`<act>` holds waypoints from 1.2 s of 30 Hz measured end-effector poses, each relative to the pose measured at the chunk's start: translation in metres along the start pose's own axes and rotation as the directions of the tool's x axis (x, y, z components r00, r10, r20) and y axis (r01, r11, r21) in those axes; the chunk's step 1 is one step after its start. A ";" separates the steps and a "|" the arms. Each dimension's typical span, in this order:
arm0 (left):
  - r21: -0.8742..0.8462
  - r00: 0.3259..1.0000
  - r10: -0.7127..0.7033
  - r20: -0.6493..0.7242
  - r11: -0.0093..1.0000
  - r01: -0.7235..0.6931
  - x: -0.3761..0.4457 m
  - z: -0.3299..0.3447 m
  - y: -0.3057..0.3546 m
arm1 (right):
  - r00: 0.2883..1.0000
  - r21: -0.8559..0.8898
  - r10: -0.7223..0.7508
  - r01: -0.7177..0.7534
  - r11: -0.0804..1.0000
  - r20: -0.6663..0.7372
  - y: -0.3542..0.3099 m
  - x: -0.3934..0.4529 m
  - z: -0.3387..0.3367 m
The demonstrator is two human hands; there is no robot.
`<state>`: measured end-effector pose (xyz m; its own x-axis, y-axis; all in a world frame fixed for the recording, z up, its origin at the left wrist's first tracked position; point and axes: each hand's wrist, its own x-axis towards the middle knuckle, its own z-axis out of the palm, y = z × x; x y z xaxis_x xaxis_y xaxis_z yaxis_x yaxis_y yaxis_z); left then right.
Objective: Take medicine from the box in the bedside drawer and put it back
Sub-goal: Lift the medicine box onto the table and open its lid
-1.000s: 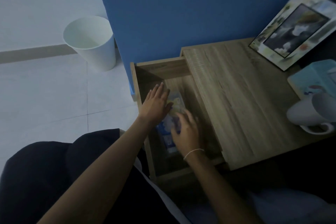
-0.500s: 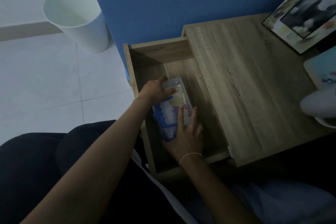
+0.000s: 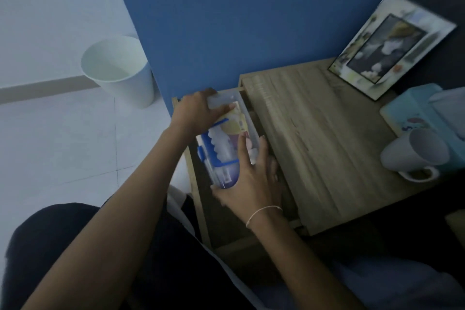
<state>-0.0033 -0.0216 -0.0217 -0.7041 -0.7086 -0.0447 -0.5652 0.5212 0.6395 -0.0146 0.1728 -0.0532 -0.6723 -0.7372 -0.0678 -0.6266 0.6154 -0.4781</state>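
A clear plastic medicine box (image 3: 227, 141) with a blue clasp on its lid and packets visible inside is held above the open wooden drawer (image 3: 198, 199) of the bedside table. My left hand (image 3: 195, 112) grips the box's far end. My right hand (image 3: 251, 184) grips its near end, fingers spread along the lid. The lid looks closed. The drawer's floor under the box is dark and mostly hidden.
The bedside table top (image 3: 322, 138) holds a leaning picture frame (image 3: 385, 45), a light blue tissue box (image 3: 412, 111) and a white mug (image 3: 415, 151) on its side. A white waste bin (image 3: 118, 70) stands on the tiled floor beside the blue wall (image 3: 239, 20).
Both hands closed on the box in the drawer and raised it; its far end now sits higher, near the drawer's back edge. The camera view also shifted.
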 end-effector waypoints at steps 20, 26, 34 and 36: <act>-0.174 0.989 0.005 0.147 0.984 0.021 0.010 0.055 0.084 | 0.976 -0.117 0.048 -0.023 0.993 0.214 0.111 0.044 -0.128; 0.034 0.990 0.079 0.118 0.996 -0.083 -0.007 0.066 0.084 | 0.994 -0.266 0.060 -0.035 0.963 0.087 0.106 0.038 -0.114; 0.383 0.790 0.600 0.125 0.706 -0.596 -0.030 0.087 0.065 | 0.921 -0.121 -0.052 0.005 0.993 -0.387 0.112 0.035 -0.085; 0.378 0.791 0.599 0.124 0.708 -0.596 -0.023 0.090 0.063 | 0.889 -0.067 -0.056 0.029 0.997 -0.454 0.119 0.043 -0.085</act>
<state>-0.0620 0.0703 -0.0496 -0.9490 -0.1889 0.2525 -0.1429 0.9714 0.1896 -0.1512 0.2380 -0.0383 -0.7416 -0.5634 0.3641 -0.6707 0.6116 -0.4197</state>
